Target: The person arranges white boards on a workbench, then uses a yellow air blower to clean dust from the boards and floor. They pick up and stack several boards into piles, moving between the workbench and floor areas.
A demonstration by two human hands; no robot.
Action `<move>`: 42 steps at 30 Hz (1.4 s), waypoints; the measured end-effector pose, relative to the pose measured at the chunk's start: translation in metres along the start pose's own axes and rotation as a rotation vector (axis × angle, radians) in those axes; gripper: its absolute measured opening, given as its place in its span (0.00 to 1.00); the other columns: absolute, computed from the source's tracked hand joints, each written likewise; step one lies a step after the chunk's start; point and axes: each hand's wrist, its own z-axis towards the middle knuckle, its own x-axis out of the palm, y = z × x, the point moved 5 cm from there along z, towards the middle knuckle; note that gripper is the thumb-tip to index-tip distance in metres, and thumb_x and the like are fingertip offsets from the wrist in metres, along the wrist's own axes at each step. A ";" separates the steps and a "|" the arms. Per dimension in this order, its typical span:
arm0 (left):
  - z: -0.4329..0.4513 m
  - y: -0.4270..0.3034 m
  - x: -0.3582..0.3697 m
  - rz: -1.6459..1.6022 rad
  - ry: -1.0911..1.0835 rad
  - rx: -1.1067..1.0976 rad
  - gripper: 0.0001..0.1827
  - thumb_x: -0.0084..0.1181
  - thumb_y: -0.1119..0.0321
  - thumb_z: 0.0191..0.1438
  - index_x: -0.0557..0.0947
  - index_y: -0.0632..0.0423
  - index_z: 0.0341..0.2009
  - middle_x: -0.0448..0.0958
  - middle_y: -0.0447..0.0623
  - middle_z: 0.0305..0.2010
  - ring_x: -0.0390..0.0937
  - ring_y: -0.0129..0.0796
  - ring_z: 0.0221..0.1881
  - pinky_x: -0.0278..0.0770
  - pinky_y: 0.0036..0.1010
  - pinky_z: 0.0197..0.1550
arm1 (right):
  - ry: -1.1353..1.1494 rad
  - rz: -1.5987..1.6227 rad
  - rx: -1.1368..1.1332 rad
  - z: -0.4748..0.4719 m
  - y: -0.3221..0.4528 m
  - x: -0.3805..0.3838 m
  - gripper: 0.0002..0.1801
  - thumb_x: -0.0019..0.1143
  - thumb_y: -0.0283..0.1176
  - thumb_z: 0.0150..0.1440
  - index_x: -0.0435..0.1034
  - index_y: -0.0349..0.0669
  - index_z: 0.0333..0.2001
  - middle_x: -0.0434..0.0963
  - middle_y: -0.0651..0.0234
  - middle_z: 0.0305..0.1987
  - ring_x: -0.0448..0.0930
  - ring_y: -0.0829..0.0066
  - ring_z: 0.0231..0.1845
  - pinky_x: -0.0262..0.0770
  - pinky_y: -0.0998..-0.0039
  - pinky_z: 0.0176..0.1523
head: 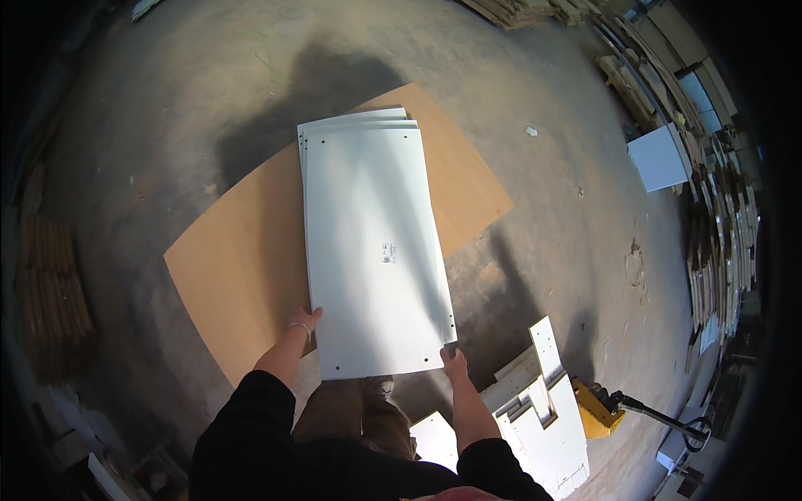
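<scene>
A small stack of white panels (369, 200) is in front of me, with drilled holes near the corners and a small printed label on the top one. The panels are fanned slightly, so lower edges show at the far end and on the right. My left hand (305, 320) grips the stack's left edge near the close end, thumb on top. At the near right corner, my right hand (454, 363) holds the edge. Beneath the panels, a large brown board (250, 263) lies at an angle; whether the stack touches it I cannot tell.
White cut panels (551, 432) are piled at my lower right, beside a yellow pallet jack (592, 410) with a black handle. Stacked boards (714, 238) line the right side, near a white box-like piece (659, 158). Brown slatted material (53, 294) stands at the left on the concrete floor (564, 250).
</scene>
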 end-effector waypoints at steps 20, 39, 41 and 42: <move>-0.016 -0.010 0.099 -0.332 -0.046 -0.319 0.44 0.35 0.34 0.57 0.71 0.71 0.52 0.71 0.71 0.52 0.68 0.60 0.56 0.65 0.44 0.57 | -0.108 1.480 0.601 0.035 -0.015 0.082 0.23 0.57 0.42 0.57 0.64 0.46 0.53 0.73 0.67 0.48 0.75 0.65 0.47 0.75 0.58 0.49; 0.014 0.006 0.101 -0.350 0.452 -0.228 0.46 0.24 0.24 0.52 0.73 0.50 0.53 0.78 0.55 0.42 0.77 0.46 0.39 0.74 0.50 0.38 | 0.148 1.109 0.484 0.006 -0.042 0.079 0.32 0.46 0.50 0.61 0.53 0.48 0.63 0.70 0.65 0.53 0.75 0.68 0.47 0.74 0.66 0.44; 0.006 0.009 0.095 -0.309 0.540 -0.178 0.44 0.27 0.25 0.52 0.71 0.48 0.55 0.75 0.52 0.48 0.74 0.45 0.47 0.72 0.46 0.42 | 0.228 0.932 0.404 -0.036 -0.056 0.095 0.31 0.47 0.49 0.60 0.56 0.44 0.62 0.72 0.64 0.51 0.77 0.69 0.44 0.73 0.69 0.43; 0.000 0.013 0.095 -0.258 0.558 -0.106 0.44 0.28 0.25 0.52 0.69 0.48 0.57 0.74 0.51 0.50 0.73 0.44 0.49 0.71 0.45 0.43 | 0.280 0.842 0.266 -0.060 -0.060 0.101 0.31 0.47 0.48 0.59 0.59 0.40 0.60 0.75 0.62 0.48 0.79 0.71 0.41 0.73 0.70 0.44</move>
